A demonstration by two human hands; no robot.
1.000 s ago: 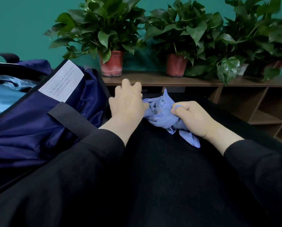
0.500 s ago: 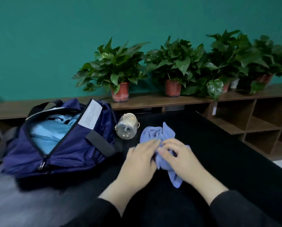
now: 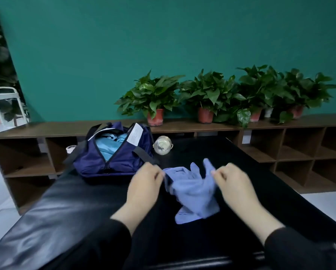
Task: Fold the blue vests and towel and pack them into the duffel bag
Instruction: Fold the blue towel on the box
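The black counter (image 3: 69, 217) is carrying everything, with the navy duffel bag (image 3: 112, 154) sitting unzipped at its far left and light blue vests (image 3: 109, 146) showing inside the opening. Just right of the bag a clear glass jar (image 3: 162, 147) is lying on its side. Nearer the person, the blue towel (image 3: 192, 190) is lying rumpled on the counter, partly lifted between both hands. The left hand (image 3: 143, 184) is pinching the towel's left edge in a narrow grip, fingers curled; the right hand (image 3: 234, 184) is pinching the right edge the same way. Half a second ago the hands were touching each other on top of the bunched towel; now they are standing apart, and the towel is spreading wider between them.
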